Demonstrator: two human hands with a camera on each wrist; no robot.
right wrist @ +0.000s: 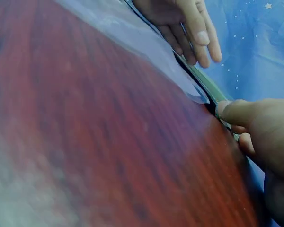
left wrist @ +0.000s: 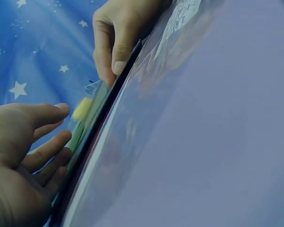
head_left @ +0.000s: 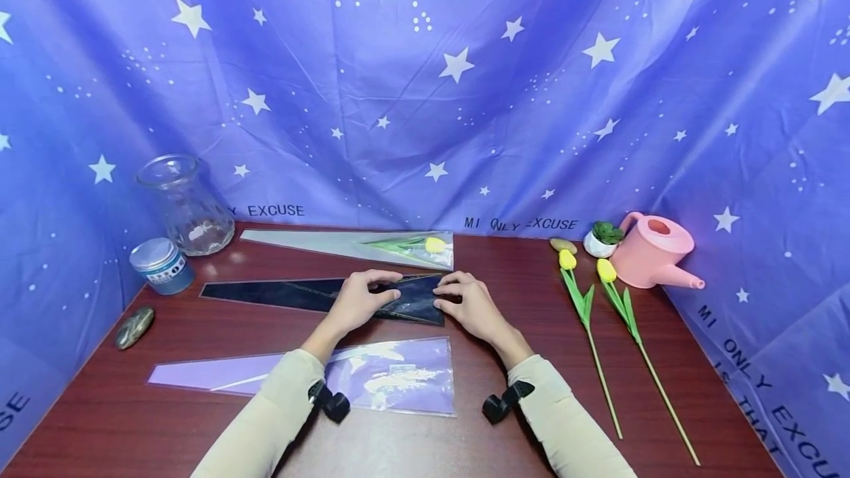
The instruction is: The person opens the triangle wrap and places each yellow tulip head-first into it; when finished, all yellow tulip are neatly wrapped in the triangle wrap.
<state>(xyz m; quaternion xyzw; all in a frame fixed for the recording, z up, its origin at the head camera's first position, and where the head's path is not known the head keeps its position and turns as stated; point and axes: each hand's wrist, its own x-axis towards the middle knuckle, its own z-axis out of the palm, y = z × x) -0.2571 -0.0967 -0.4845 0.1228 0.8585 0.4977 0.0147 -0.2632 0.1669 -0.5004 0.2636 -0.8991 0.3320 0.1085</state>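
Observation:
A black tapered flower sleeve [head_left: 272, 292] lies across the middle of the table, its wide end to the right. Over that wide part hovers my left hand [head_left: 361, 302], fingers spread apart and loosely bent, thumb pointing right; the left wrist view shows nothing in its grasp. At the sleeve's right edge, my right hand [head_left: 470, 305] pinches the rim between thumb [right wrist: 227, 111] and fingers. Behind lies a pale clear-fronted sleeve [head_left: 299, 240] with a yellow tulip [head_left: 434, 245] inside. A purple sleeve [head_left: 352, 382] lies in front, partly under my left forearm.
Two yellow artificial tulips [head_left: 567, 260] lie at the right. Behind them stand a pink watering can [head_left: 654, 249], a small potted succulent [head_left: 603, 240] and a stone [head_left: 563, 245]. At the left are a glass vase [head_left: 192, 212], a blue lidded jar [head_left: 161, 268] and a dark stone [head_left: 135, 327].

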